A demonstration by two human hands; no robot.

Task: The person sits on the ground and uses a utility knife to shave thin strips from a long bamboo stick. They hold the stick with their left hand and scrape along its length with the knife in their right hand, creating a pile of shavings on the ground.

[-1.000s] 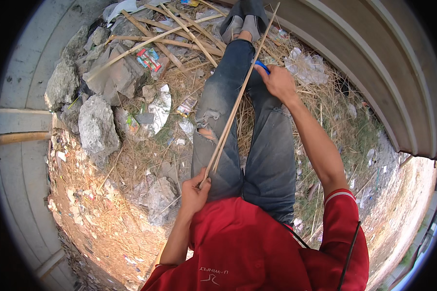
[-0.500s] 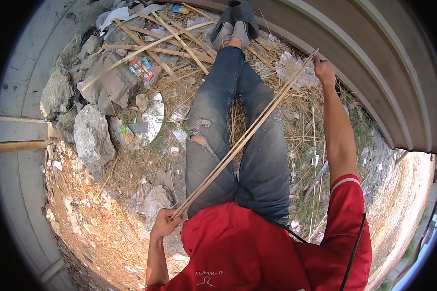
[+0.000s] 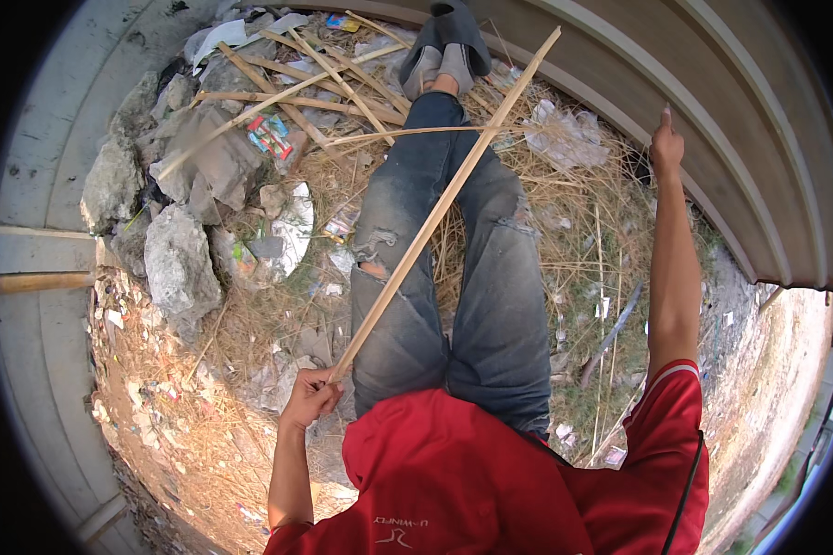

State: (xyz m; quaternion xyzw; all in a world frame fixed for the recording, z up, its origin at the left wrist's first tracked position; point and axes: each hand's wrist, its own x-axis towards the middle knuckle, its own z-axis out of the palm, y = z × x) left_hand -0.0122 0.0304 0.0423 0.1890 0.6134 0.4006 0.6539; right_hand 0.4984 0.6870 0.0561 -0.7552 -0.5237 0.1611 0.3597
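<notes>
My left hand (image 3: 313, 396) is closed around the near end of a long, pale bamboo strip (image 3: 435, 216). The strip slants up and right across my thighs, its far end free above my feet near the metal wall. A thinner strip (image 3: 398, 134) crosses near its upper part; whether they are joined cannot be made out. My right hand (image 3: 667, 148) is stretched out to the far right beside the wall, apart from the strip. Its fingers are folded in, with a narrow tip pointing up. Anything it holds is too small to name.
Outstretched legs in torn jeans (image 3: 495, 268) lie between the hands. Grey rocks (image 3: 180, 259) and a pile of bamboo strips (image 3: 296, 95) are at the left and far left. A corrugated metal wall (image 3: 713, 120) curves along the right. Dry straw and litter cover the ground.
My right hand has let go of the far end and moved right and outward. The strip's far end has swung up and left, and a thinner strip now lies crosswise to it.
</notes>
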